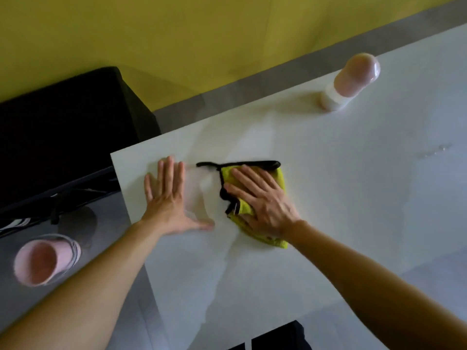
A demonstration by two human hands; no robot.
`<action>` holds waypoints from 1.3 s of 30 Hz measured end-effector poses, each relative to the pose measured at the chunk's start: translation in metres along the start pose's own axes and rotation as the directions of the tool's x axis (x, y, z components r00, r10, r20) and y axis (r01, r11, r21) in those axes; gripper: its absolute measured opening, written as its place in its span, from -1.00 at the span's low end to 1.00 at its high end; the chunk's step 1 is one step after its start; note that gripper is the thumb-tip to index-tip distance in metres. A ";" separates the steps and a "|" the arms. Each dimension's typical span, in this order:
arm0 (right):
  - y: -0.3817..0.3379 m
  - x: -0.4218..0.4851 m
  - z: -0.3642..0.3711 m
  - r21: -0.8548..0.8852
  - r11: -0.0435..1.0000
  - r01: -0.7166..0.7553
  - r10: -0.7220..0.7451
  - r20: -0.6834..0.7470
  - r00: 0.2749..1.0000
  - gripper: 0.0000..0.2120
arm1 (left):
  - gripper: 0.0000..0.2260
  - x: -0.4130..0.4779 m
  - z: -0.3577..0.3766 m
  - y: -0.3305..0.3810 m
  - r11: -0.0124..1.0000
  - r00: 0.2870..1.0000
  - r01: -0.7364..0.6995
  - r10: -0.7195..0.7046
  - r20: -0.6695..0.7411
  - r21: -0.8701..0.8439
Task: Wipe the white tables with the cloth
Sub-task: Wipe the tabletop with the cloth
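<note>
A yellow cloth [278, 179] with black trim lies crumpled on the white table [353, 198], close to its left corner. My right hand [262, 200] presses flat on top of the cloth with straight fingers spread. My left hand [168, 198] rests flat on the bare tabletop just left of the cloth, fingers straight, thumb pointing toward the cloth. A faint wet smear shows on the surface between and below the two hands.
A pale pink and white bottle [348, 84] stands at the table's far edge. Water droplets [437, 151] sit at the right. A black cabinet [63, 127] stands left of the table. A pink slipper [43, 261] is on the grey floor below.
</note>
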State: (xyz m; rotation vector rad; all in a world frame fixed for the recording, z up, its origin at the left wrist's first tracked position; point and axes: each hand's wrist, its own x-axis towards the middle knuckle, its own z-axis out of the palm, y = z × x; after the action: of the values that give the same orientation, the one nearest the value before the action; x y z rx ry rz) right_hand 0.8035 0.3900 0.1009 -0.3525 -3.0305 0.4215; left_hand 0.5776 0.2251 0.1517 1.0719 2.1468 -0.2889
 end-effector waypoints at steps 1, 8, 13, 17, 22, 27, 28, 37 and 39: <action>0.030 0.012 -0.008 -0.005 0.995 -0.096 0.096 -0.058 0.994 -0.37 | 0.65 0.000 -0.001 -0.001 1.000 1.000 -0.005 0.005 0.021 -0.024; 0.043 0.106 -0.019 -0.004 0.834 -0.552 0.542 -0.184 0.820 -0.29 | 0.70 -0.001 -0.003 -0.002 1.000 0.999 -0.020 0.021 0.046 -0.007; -0.020 0.117 0.000 -0.007 0.997 0.071 -0.071 0.056 0.996 -0.29 | 0.71 -0.001 -0.003 0.003 1.000 1.000 0.008 -0.008 0.030 0.005; 0.076 0.119 -0.017 0.018 0.951 -0.308 0.307 -0.151 0.940 -0.34 | 0.69 0.000 0.000 -0.001 1.000 1.000 -0.004 0.004 0.028 -0.005; 0.051 0.125 -0.018 0.030 0.822 -0.569 0.566 -0.157 0.809 -0.32 | 0.68 0.001 0.003 -0.004 1.000 1.000 -0.012 0.012 -0.002 0.004; 0.010 0.052 0.001 -0.009 0.984 -0.176 0.175 -0.048 0.983 -0.30 | 0.72 0.001 0.000 0.002 0.999 0.999 0.040 -0.041 0.019 0.027; 0.018 0.035 0.000 0.001 0.983 -0.181 0.181 -0.048 0.982 -0.30 | 0.73 0.003 -0.001 0.005 0.997 0.998 0.058 -0.060 0.032 0.045; 0.132 -0.103 -0.035 0.041 0.942 -0.333 0.335 -0.104 0.936 -0.32 | -0.09 0.012 -0.027 0.122 0.994 0.947 0.097 -0.108 -0.302 -0.051; 0.141 -0.118 -0.036 0.060 0.917 -0.394 0.399 -0.129 0.908 -0.31 | -0.19 0.023 -0.040 0.172 0.985 0.912 -0.086 0.017 -0.411 -0.150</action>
State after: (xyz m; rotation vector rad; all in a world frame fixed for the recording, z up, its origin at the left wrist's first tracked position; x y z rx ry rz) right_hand 0.9518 0.5040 0.0930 -0.9623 -2.8031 0.4444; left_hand 0.6805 0.3663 0.1834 1.1676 2.4515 0.1547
